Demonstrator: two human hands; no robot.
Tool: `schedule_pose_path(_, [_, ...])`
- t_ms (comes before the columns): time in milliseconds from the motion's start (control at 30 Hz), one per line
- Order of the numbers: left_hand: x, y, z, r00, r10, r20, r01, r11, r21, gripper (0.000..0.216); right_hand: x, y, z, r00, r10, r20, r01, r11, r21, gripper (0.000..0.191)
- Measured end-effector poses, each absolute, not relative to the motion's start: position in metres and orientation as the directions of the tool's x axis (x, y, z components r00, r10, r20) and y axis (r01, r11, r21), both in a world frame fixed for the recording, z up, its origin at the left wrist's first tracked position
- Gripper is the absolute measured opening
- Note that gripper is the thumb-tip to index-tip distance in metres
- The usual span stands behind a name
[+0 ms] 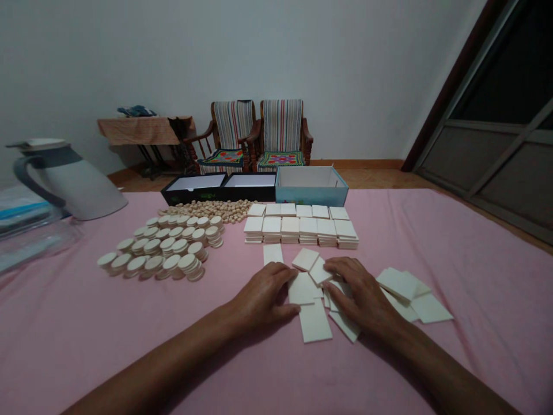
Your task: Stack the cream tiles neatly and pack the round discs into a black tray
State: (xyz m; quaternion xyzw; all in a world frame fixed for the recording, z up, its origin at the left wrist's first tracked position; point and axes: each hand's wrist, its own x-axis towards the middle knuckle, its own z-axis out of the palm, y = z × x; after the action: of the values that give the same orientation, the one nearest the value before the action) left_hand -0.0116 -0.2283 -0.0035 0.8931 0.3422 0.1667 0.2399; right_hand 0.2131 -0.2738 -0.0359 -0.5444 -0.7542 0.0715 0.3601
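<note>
Both my hands rest on a loose heap of pale square tiles (pixel 311 288) on the pink table cloth. My left hand (pixel 263 297) lies at the heap's left side, fingers curled over a tile's edge. My right hand (pixel 358 291) lies flat on the tiles at the right, fingers stretched toward the left. More loose square tiles (pixel 410 294) lie to the right of my right hand. Neat stacks of square tiles (pixel 300 226) stand in rows just beyond the heap.
Stacked round discs (pixel 162 245) fill the left middle, with small wooden beads (pixel 211 209) behind them. Two black boxes (pixel 196 189) and a light blue box (pixel 311 185) stand at the far edge. A grey jug (pixel 64 180) and clear container (pixel 26 230) sit left.
</note>
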Motion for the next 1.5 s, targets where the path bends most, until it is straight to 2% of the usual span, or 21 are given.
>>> schedule_pose_path(200, [-0.027, -0.208, -0.001, 0.653, 0.717, 0.242, 0.545, -0.668, 0.506, 0.041, 0.212, -0.274, -0.034, -0.152, 0.879, 0.452, 0.767, 0.393, -0.506, 0.025])
schedule_pose_path(333, [-0.036, -0.187, -0.006, 0.509, 0.779, 0.367, 0.602, -0.627, 0.495, 0.037, 0.211, -0.275, -0.033, -0.154, 0.886, 0.437, 0.767, 0.386, -0.512, 0.026])
schedule_pose_path(400, [-0.038, -0.182, -0.010, 0.450, 0.808, 0.381, 0.631, -0.589, 0.505, 0.035, 0.211, -0.275, -0.033, -0.158, 0.885, 0.438, 0.766, 0.389, -0.511, 0.026])
schedule_pose_path(567, [-0.044, -0.176, -0.020, 0.521, 0.785, 0.336, 0.641, -0.620, 0.453, 0.025, 0.211, -0.276, -0.032, -0.168, 0.884, 0.437, 0.765, 0.396, -0.508, 0.025])
schedule_pose_path(1033, [-0.044, -0.169, -0.036, 0.526, 0.716, 0.459, 0.585, -0.696, 0.416, 0.022, 0.211, -0.276, -0.032, -0.157, 0.889, 0.431, 0.751, 0.390, -0.533, 0.027])
schedule_pose_path(1500, [-0.043, -0.176, -0.040, 0.480, 0.749, 0.457, 0.658, -0.652, 0.377, 0.026, 0.209, -0.275, -0.024, -0.149, 0.860, 0.488, 0.806, 0.391, -0.445, 0.030])
